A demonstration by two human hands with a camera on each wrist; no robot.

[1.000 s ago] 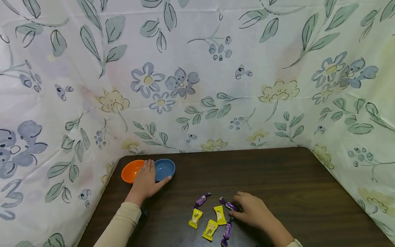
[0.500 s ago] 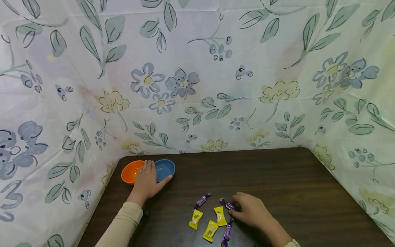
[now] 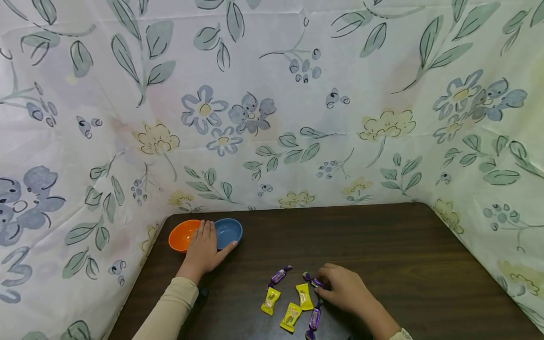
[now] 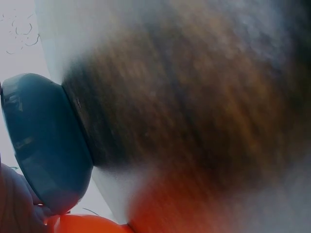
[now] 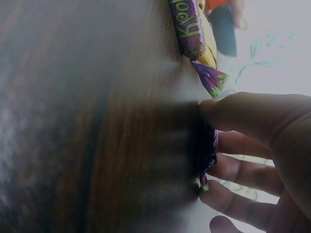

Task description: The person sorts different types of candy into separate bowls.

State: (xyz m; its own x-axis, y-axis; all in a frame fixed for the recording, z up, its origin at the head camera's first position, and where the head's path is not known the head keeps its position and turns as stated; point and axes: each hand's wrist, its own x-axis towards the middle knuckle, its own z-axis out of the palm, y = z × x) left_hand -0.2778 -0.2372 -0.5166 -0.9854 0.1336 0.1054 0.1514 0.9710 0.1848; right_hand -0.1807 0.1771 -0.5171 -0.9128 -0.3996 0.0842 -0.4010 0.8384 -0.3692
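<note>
On the table (image 3: 382, 245) we pinch a purple candy (image 3: 316, 283) between thumb and fingers of our right hand (image 3: 346, 288), its long axis slanting forward-left toward the blue bowl (image 3: 229, 232), which our left hand (image 3: 204, 250) (the farther one) touches straight-fingered beside the orange bowl (image 3: 180, 237), gripping neither.
</note>
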